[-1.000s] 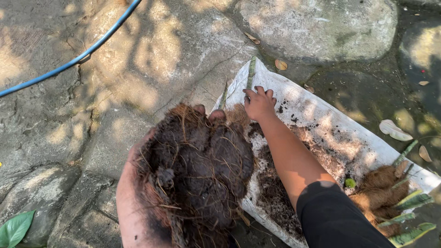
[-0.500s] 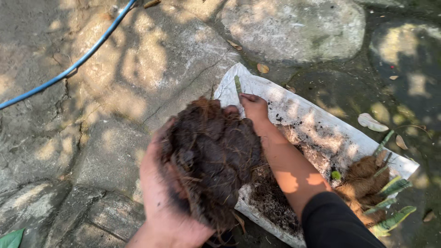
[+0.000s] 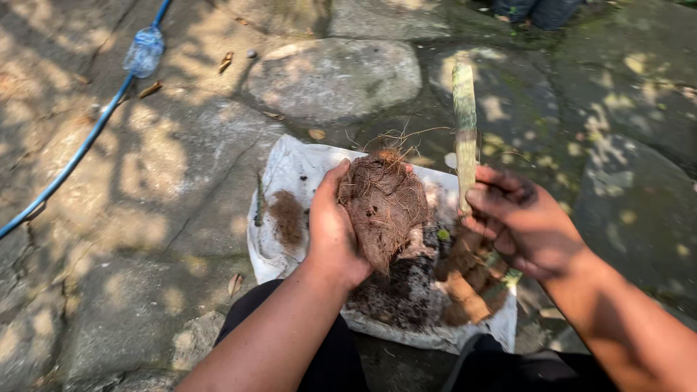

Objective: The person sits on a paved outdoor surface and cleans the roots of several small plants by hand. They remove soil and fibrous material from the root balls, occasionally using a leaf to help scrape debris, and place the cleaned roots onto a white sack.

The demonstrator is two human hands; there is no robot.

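Left hand [image 3: 330,232] is clamped around a brown root clump [image 3: 385,207] — thumb side facing up, fingers wrapped behind it, holding it just above the white sack [image 3: 290,170]. Right hand [image 3: 523,225] is closed on a pale green stalk [image 3: 465,131], which stands nearly upright with its cut end up top and its lower end running down into the hand.

Risks as I read them: the clump looks fibrous and loosely bound, so a hard squeeze or shake likely sheds soil and fibre past the sack's edge. The stalk is held low on a long shaft, so it could tip or slip if the fingers relax. The thin roots sprouting off the clump top look brittle — easy to snap.

Textures: clump is matted, hairy, roughly egg-shaped, dry reddish brown. Under it on the sack lies dark crumbly soil [image 3: 392,290] plus more brown, stubby stalk bases [image 3: 472,279] with green bits, just beside the right wrist. A small patch of loose fibre [image 3: 288,216] sits on the sack's left part. The sack is thin, creased and dirt-smudged.

Further out: rough stone paving [image 3: 145,218] in dappled sun, a rounded flat stone [image 3: 334,76], and a blue hose [image 3: 72,163] running diagonally with a clear plastic bottle [image 3: 144,51] on it near the top.
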